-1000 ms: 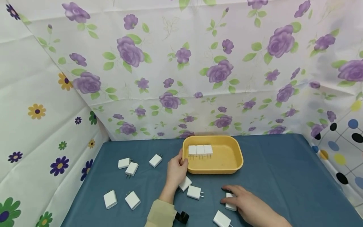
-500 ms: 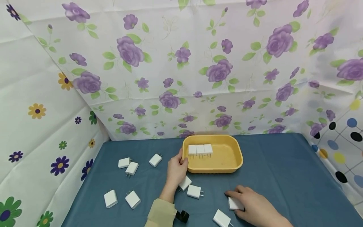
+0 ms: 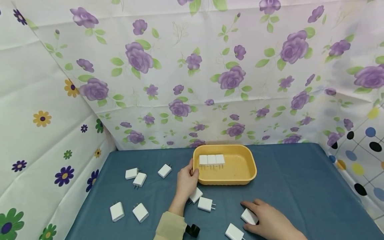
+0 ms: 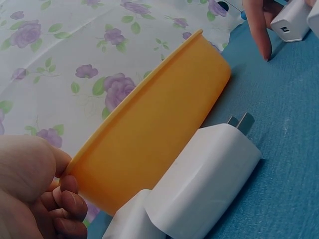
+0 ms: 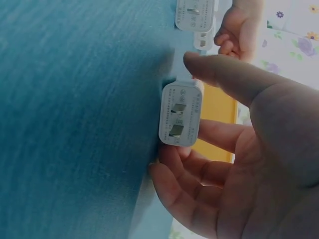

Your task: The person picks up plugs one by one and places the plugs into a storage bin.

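My left hand [image 3: 187, 181] grips the left rim of a yellow plastic tray [image 3: 226, 182], thumb and curled fingers at its edge in the left wrist view. Three white charger plugs [image 3: 211, 160] stand in a row inside, prongs toward me. At the right, my right hand [image 3: 270, 218] is spread loosely around another white charger plug [image 3: 249, 216] on the table. In the right wrist view this charger plug [image 5: 181, 114] shows its two prongs; the thumb [image 5: 214, 67] is apart from it, while the fingers lie close along its other side.
Two charger plugs lie before the tray, the nearer one [image 3: 205, 204] pointing right. Another charger plug [image 3: 234, 231] is at the front edge of view. Several more, including one charger plug [image 3: 117, 211], are scattered at the left of the blue tabletop [image 3: 300, 186]. Flowered cloth [image 3: 192, 83] hangs behind.
The charger plug by my right hand has turned and shifted slightly right, and the right hand has moved a little with it. My left hand stays on the tray rim.
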Action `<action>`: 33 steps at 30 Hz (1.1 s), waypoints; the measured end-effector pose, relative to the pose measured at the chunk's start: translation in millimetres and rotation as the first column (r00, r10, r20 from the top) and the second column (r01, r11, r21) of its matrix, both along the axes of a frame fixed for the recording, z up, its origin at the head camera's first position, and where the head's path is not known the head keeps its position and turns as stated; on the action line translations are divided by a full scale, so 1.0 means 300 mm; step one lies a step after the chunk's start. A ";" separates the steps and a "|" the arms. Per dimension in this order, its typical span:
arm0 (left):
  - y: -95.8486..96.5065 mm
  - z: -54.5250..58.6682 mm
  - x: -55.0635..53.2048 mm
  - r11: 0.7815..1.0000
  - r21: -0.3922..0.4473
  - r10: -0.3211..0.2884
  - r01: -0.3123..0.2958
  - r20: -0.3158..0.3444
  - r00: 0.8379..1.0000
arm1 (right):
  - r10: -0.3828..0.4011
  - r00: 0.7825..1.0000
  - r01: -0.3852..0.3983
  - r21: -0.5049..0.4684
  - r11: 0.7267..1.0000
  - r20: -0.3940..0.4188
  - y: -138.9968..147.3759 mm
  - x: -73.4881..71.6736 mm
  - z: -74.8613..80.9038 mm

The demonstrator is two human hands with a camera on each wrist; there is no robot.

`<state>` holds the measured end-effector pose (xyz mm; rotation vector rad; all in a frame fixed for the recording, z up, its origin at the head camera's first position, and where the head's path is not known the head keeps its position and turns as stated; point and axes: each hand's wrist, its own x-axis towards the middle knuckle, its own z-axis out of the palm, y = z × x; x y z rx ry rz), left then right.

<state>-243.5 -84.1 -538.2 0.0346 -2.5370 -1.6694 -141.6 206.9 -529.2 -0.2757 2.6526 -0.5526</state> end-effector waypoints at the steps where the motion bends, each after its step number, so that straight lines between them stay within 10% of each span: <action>1: 0.000 0.000 0.000 1.000 -0.001 0.000 0.000 -0.003 1.000 | 0.007 1.000 -0.007 -0.008 1.000 0.000 0.003 0.002 -0.001; 33: 0.000 0.005 -0.001 1.000 0.015 -0.008 0.008 -0.008 1.000 | -0.082 0.997 0.082 -0.040 0.996 0.004 -0.008 -0.010 0.009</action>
